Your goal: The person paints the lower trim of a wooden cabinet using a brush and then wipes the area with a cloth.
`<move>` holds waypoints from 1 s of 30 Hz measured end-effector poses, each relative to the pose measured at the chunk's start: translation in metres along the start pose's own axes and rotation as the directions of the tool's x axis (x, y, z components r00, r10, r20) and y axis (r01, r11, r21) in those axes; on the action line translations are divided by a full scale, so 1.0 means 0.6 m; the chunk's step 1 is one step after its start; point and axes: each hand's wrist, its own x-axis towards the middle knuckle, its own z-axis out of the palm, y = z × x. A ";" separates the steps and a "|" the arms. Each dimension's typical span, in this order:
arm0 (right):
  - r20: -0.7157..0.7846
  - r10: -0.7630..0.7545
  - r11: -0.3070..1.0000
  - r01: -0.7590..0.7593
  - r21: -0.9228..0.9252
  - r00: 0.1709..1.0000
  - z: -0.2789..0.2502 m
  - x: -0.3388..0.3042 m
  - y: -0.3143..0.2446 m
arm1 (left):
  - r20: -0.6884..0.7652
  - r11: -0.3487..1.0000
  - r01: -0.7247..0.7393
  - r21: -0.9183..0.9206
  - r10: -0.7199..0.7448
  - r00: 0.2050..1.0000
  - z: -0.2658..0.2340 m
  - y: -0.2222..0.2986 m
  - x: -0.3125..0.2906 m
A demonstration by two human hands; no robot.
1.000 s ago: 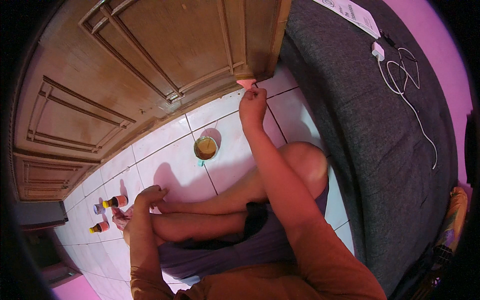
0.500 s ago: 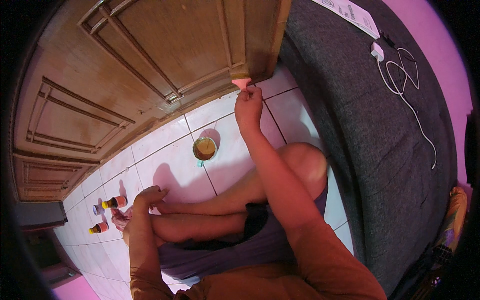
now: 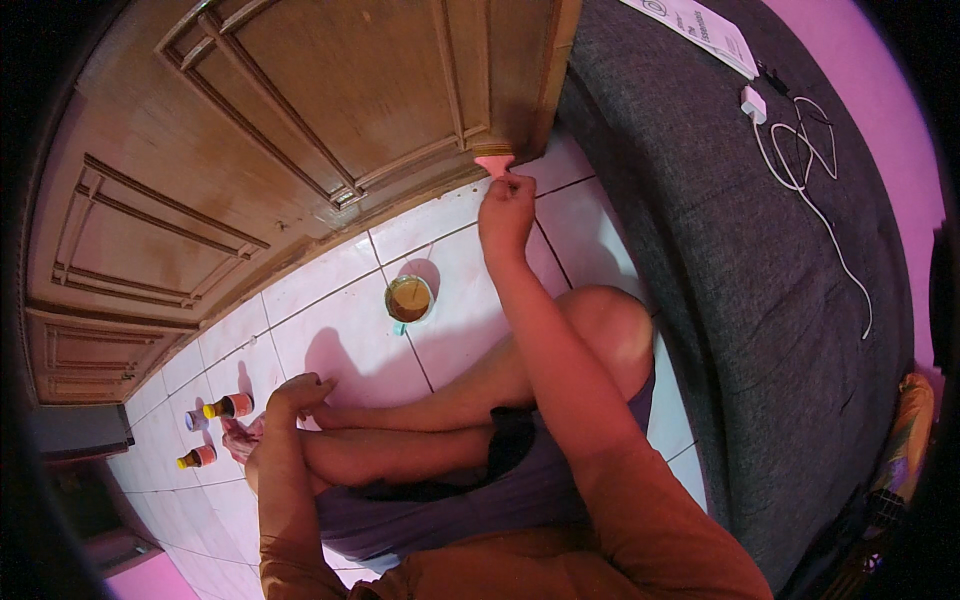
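My right hand [image 3: 507, 212] is closed around the pink handle of a flat paintbrush [image 3: 494, 162]. The bristles press against the lower right corner of a brown wooden panelled cabinet [image 3: 345, 95], close to its bottom edge. On the tiled floor stands a light green cup [image 3: 408, 299] holding a brownish liquid, with a thin stick-like thing in it; neither hand touches it. My left hand [image 3: 303, 392] rests by my crossed feet with its fingers loosely extended and no object visible in it; part of the fingers is hidden.
Two small dark bottles with yellow caps, one [image 3: 230, 405] behind the other [image 3: 197, 457], lie or stand at the left beside a small jar [image 3: 195, 420]. A dark grey cushioned surface [image 3: 690, 250] along the right bears a white cable with a charger [image 3: 754, 104] and a printed booklet [image 3: 700, 35].
My right hand and the paintbrush have shifted slightly to the right along the cabinet's lower corner. My left hand and the cup stay in place.
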 end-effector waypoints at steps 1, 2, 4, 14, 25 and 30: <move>0.059 0.027 0.998 -0.024 -0.055 0.998 0.002 -0.007 0.000 | 0.000 1.000 -0.002 0.001 0.002 1.000 0.002 0.000 0.002; 0.118 0.063 0.993 -0.050 -0.109 0.991 0.004 -0.015 -0.003 | -0.002 1.000 -0.002 -0.017 0.002 1.000 0.002 -0.002 0.001; 0.102 0.090 0.989 -0.076 -0.128 0.991 -0.004 -0.014 -0.007 | -0.004 0.999 0.002 -0.034 -0.002 1.000 0.002 -0.005 -0.001; 0.045 0.033 0.999 -0.033 -0.009 0.998 -0.005 -0.007 -0.004 | 0.003 0.999 0.021 -0.024 -0.021 1.000 0.001 -0.004 -0.004; 0.142 0.198 0.974 -0.211 0.083 0.970 0.006 0.010 0.040 | -0.002 1.000 0.012 0.008 -0.012 1.000 -0.007 0.036 -0.029; 0.127 0.222 0.966 -0.235 0.105 0.967 -0.010 -0.001 -0.004 | 0.007 1.000 0.002 0.013 -0.002 1.000 0.004 -0.012 0.004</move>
